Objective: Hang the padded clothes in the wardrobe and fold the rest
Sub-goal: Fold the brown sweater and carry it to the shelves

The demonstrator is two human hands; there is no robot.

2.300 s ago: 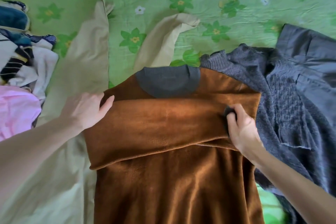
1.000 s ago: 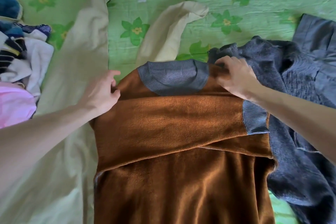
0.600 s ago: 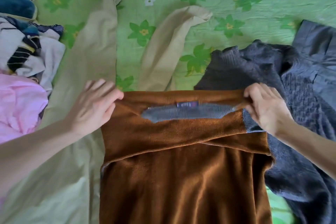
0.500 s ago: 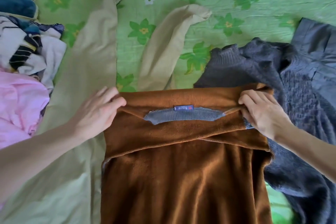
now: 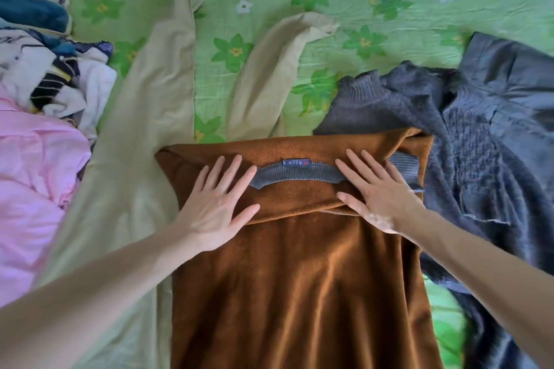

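Note:
A brown fleece sweater (image 5: 299, 278) lies in front of me on the bed, its top part folded down toward me. Its grey ribbed collar (image 5: 296, 177) with a small blue label faces up on the fold. A grey cuff (image 5: 404, 169) shows at the right end of the fold. My left hand (image 5: 218, 204) lies flat, fingers spread, on the left half of the folded band. My right hand (image 5: 377, 195) lies flat on the right half. Neither hand grips the cloth.
Beige trousers (image 5: 144, 135) lie spread under and left of the sweater. A dark grey knit sweater (image 5: 467, 153) and a grey garment (image 5: 515, 84) lie to the right. A pink garment (image 5: 33, 177) and patterned clothes (image 5: 45, 69) are piled at the left on the green flowered sheet (image 5: 374, 0).
Both hands took the sweater's shoulders and folded the top toward me, turning the collar over. They have since let go and now press flat on the fold.

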